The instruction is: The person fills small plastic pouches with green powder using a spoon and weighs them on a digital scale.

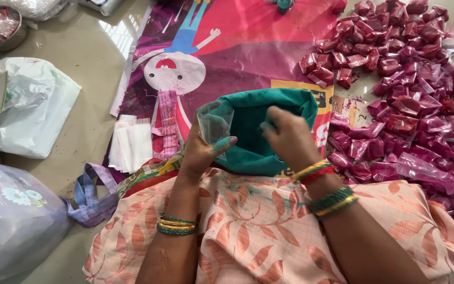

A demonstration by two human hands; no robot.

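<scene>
Held in the left hand (202,150), between thumb and fingers: a small clear pouch (214,125), upright, mouth upward, stained with green powder. Fingers closed on its lower part, tips green too. Just to the right, almost touching the pouch: a bag of green powder (269,118), its rim rolled down, mouth wide and turned up toward the camera. Right hand (289,138) at the bag's mouth, partly over the rim, fingers bent and gathered as if pinching powder; whether anything was inside them, could not be told. So, the pouch lay to the left of the right hand, near, long axis about vertical, with nothing between the two hands except the bag's rim. Bag resting against the lap, on a peach floral cloth (258,231). Beside the left hand, on a printed pink sheet (248,47): a stack of empty clear pouches (131,143). Far to the right, well apart from the left hand: a big heap of filled red and pink packets (405,89). On the left floor: a white plastic bag (32,108).
</scene>
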